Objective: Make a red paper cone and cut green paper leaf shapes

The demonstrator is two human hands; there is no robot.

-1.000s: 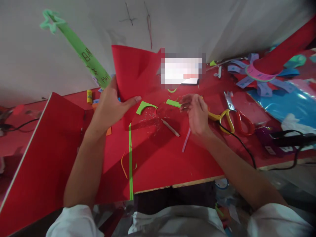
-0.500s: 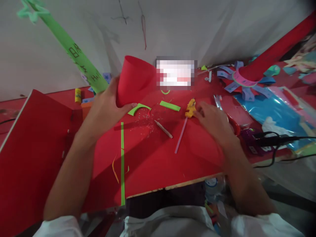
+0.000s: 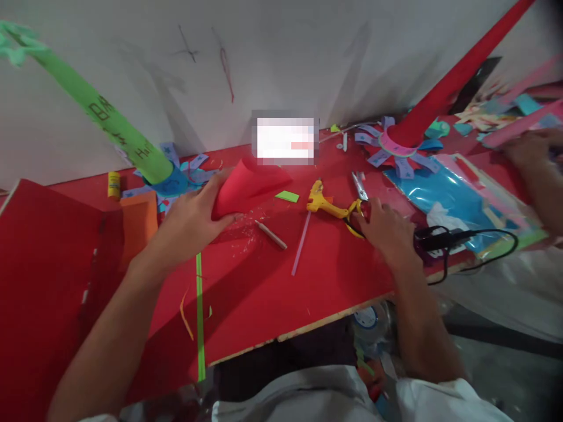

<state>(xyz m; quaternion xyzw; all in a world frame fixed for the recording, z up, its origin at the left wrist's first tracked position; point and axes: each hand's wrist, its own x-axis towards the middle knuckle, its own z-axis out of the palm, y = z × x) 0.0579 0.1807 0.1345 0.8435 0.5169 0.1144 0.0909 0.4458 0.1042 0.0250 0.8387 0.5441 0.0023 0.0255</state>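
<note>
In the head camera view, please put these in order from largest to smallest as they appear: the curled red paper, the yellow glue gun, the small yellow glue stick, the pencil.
1. curled red paper, held by the left hand
2. yellow glue gun
3. pencil, thinner but nearly as long, so this rank is unsure
4. small yellow glue stick, also farther away

The table (image 3: 281, 293) is red with a pale wooden front edge. The curled paper (image 3: 246, 184) is red. The glue gun (image 3: 323, 202) is yellow. The scissors (image 3: 358, 202) have yellow and red handles. The tube (image 3: 105, 126) by the table's back left is green with black lettering; the plastic (image 3: 444, 199) at the right edge is blue.
</note>
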